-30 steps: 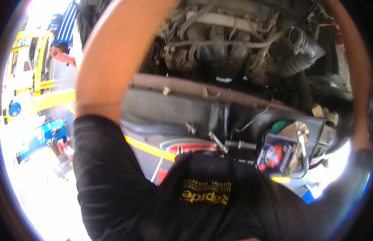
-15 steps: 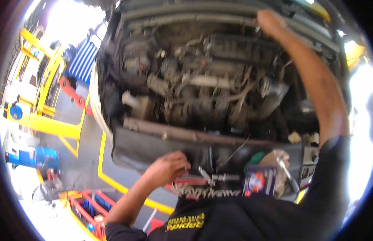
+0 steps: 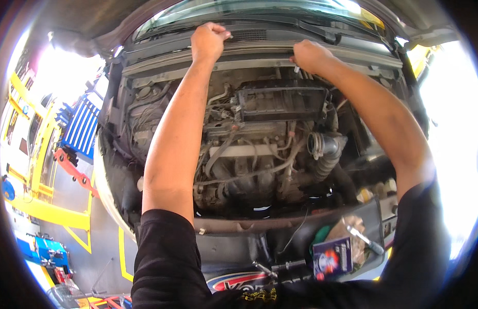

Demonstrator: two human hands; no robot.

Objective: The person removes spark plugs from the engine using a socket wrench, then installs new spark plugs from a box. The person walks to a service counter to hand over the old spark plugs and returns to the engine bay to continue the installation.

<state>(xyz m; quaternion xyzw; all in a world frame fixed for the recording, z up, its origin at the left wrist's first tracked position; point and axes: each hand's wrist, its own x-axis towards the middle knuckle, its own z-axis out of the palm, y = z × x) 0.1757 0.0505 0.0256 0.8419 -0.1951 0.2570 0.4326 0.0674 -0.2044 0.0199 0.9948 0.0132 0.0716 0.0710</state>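
Both my arms reach over the open engine bay (image 3: pixel 244 175) of a car. My left hand (image 3: pixel 208 42) is closed with its fingers pinched, above the black cowl at the windscreen's foot (image 3: pixel 239 15). Whatever it holds is too small to make out. To its right, my right hand (image 3: pixel 312 57) is closed above the back of the bay. A small silvery cylindrical piece (image 3: pixel 296 69) sticks out below its fingers; the rest lies hidden in the hand. Under the right hand sits a black rectangular housing (image 3: pixel 282 105) on the engine, with a ribbed intake hose (image 3: pixel 326 154) nearer me.
A dark cover (image 3: pixel 228 252) drapes the car's front edge. On it lie a dark purple box (image 3: pixel 333 260), a ratchet-like chrome tool (image 3: pixel 363 236), a brown rag (image 3: pixel 347 226) and small metal tools (image 3: pixel 288 265). A blue drawer cabinet (image 3: pixel 84 126) and yellow lift arm (image 3: pixel 53 208) stand left.
My left hand has gone from the front cover, across the engine, to the cowl. My right hand stays closed at the back of the bay. The view has shifted toward the windscreen.
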